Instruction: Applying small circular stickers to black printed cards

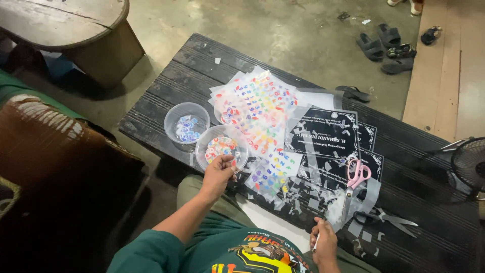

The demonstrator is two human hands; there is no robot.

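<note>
- Left hand (218, 174) at near rim of clear round plastic bowl of coloured letter beads (221, 147), grip pinched on a small bead.
- Right hand (323, 241) at near edge of dark slatted wooden desk (166, 96), grip closed on thin white stick (315, 243).
- Pink-handled scissors (355, 178) nearby on clear plastic sheets.

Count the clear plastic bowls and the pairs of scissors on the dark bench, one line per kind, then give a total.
Clear plastic bowls: 2
Pairs of scissors: 2, pink-handled and dark-handled
Total: 4
</note>
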